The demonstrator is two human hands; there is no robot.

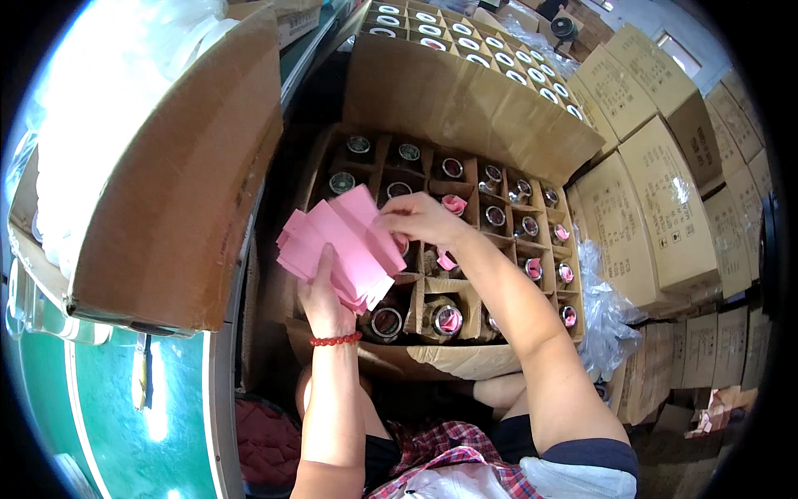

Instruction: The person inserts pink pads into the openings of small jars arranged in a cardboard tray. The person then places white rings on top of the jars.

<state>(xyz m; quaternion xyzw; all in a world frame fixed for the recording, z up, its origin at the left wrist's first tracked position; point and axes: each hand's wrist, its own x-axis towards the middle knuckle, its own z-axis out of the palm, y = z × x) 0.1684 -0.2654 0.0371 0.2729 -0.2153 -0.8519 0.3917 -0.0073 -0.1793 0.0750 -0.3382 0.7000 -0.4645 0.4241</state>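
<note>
Left hand (322, 291) grips a fanned stack of thin pink slips (341, 245) from below, fingers wrapped round the lower edge; red bead bracelet (335, 339) on the wrist. Right hand (420, 218) pinches the stack's top right corner w/ fingertips closed on a slip. Both sit over an open brown corrugated box (432, 358) split by cardboard dividers into square cells — each holds a dark glass jar (386, 323) w/ round shiny mouth. Some mouths have a pink slip tucked in, others bare. Cells under the stack are hidden. Box flap (457, 100) stands up behind. Stacked cartons (657, 208) at right — print too small to read.
</note>
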